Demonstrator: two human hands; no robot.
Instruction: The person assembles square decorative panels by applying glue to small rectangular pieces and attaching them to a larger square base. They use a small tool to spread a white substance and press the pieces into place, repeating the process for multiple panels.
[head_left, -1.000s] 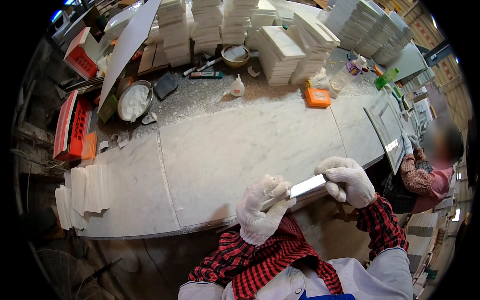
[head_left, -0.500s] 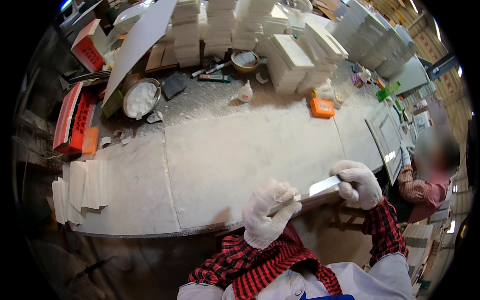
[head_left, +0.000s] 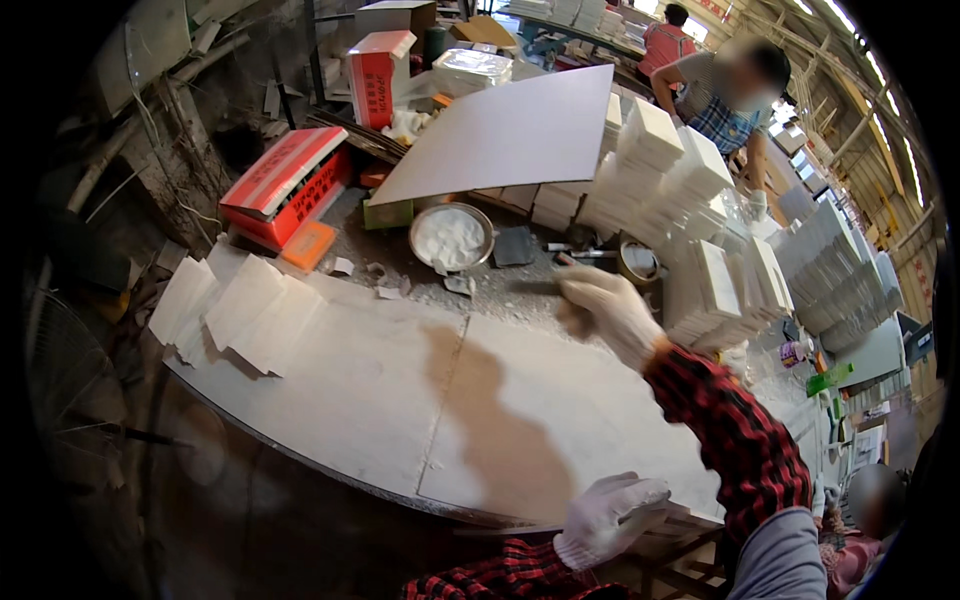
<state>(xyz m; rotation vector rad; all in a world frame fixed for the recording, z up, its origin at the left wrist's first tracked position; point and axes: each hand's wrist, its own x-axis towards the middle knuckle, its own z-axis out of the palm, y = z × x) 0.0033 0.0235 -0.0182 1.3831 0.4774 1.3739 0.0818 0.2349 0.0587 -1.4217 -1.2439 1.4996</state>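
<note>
Both my hands wear white knitted gloves. My right hand [head_left: 610, 305] reaches across the bench to its far side, near pens [head_left: 588, 252], a dark grey block [head_left: 514, 247] and a small round tub [head_left: 640, 262]. Its fingers are smeared by motion, and I cannot see whether they hold anything. My left hand [head_left: 612, 515] stays at the bench's front edge, fingers curled toward the thumb; what lies between them is hidden. A metal bowl [head_left: 489, 240] with white paste or powder [head_left: 445, 235] stands left of my right hand.
White strips [head_left: 255, 315] lie on the dusty bench [head_left: 350, 370] at left. Behind are red boxes [head_left: 290, 190], an orange box [head_left: 308, 244], a leaning white panel [head_left: 500, 130] and stacked white slabs [head_left: 700, 290]. A person [head_left: 725, 100] stands beyond the stacks; another [head_left: 860, 540] is at lower right.
The view has turned left. My right hand has left my left hand's side and stretched over the bench. The shiny flat strip between my hands no longer shows.
</note>
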